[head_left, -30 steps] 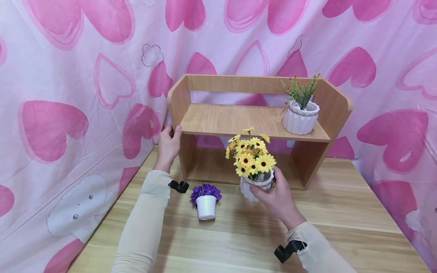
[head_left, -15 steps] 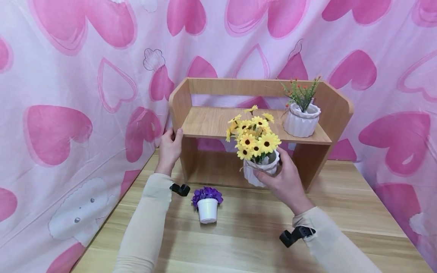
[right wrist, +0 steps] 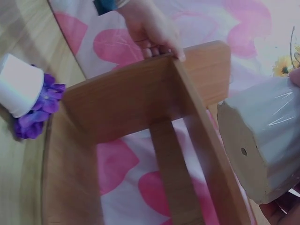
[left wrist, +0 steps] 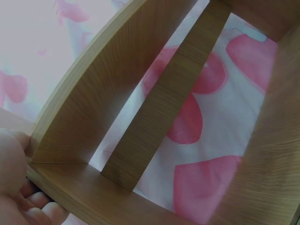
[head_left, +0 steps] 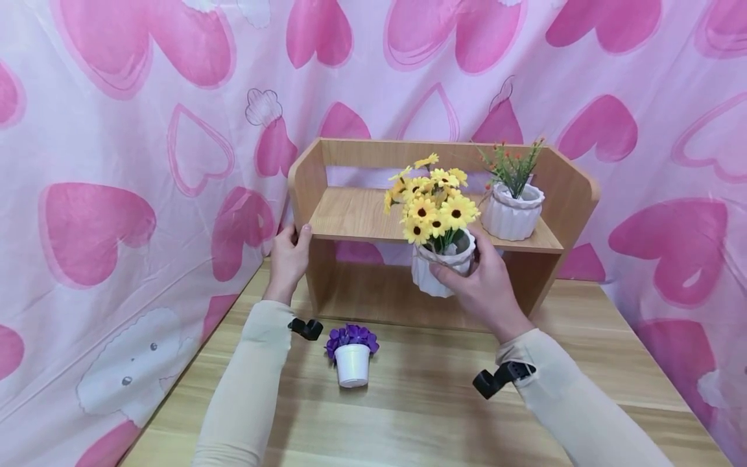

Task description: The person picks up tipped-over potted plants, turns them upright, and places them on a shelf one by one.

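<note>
Thumb and fingers of the right hand [head_left: 490, 285], at about one o'clock, wrap the daisy pot [head_left: 428, 275], thumb on the near face and fingers round the side, spread only as wide as the pot they hold. That pot is up in the air before the shelf [head_left: 356, 211], near the height of its upper board; whether it touches the board's edge cannot be told. Its ribbed white wall looks like glazed ceramic, so it should be stiff, fairly heavy for its bulk, somewhat slick and liable to chip. The wall just under the rim seems the best hold; the yellow blooms [head_left: 456, 214] look light, artificial and bendy, a poor handle. Below runs the table [head_left: 420, 415], flat and wood-grained, where the purple-flowered pot [head_left: 353, 365], just short of twelve o'clock, appears to lie on its side, blooms pointing away. Beyond, at eleven o'clock, the left hand [head_left: 288, 263] clasps the shelf's left end, thumb and curled fingers about its edge. Farther off, toward one o'clock, the red-flowered pot [head_left: 512, 214] stands upright on the upper board. Pink heart-printed cloth [head_left: 367, 58] hangs behind and along both sides.
</note>
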`<action>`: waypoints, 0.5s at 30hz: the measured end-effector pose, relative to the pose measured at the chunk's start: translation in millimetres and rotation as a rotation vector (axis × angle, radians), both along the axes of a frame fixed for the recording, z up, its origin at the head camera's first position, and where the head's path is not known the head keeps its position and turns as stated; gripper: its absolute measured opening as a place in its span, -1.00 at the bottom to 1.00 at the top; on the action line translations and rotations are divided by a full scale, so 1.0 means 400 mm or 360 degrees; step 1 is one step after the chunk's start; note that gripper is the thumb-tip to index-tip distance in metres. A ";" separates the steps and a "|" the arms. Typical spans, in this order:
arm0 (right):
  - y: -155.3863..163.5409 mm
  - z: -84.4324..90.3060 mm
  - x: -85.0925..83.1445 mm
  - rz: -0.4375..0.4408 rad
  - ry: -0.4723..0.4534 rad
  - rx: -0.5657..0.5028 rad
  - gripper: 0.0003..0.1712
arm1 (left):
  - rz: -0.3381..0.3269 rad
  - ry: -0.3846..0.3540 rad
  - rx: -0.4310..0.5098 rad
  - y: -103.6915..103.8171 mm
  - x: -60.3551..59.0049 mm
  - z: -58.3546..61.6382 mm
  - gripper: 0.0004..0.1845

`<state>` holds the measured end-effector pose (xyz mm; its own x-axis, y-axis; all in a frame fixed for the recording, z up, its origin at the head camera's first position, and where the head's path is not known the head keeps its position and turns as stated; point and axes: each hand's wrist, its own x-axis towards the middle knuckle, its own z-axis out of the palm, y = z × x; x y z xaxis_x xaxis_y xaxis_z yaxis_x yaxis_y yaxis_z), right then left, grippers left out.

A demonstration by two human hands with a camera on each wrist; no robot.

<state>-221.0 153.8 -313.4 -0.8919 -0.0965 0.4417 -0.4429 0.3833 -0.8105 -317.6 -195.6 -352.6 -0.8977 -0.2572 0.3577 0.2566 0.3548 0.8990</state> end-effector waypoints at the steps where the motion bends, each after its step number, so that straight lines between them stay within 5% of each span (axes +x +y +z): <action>1: -0.001 0.008 -0.003 -0.0008 -0.0009 -0.0006 -0.04 | 0.0001 0.0002 -0.0002 0.000 0.000 -0.001 -0.48; 15: -0.018 0.064 -0.054 -0.0122 -0.0062 -0.0055 -0.06 | -0.0004 -0.0011 -0.0010 0.002 -0.002 -0.003 -0.47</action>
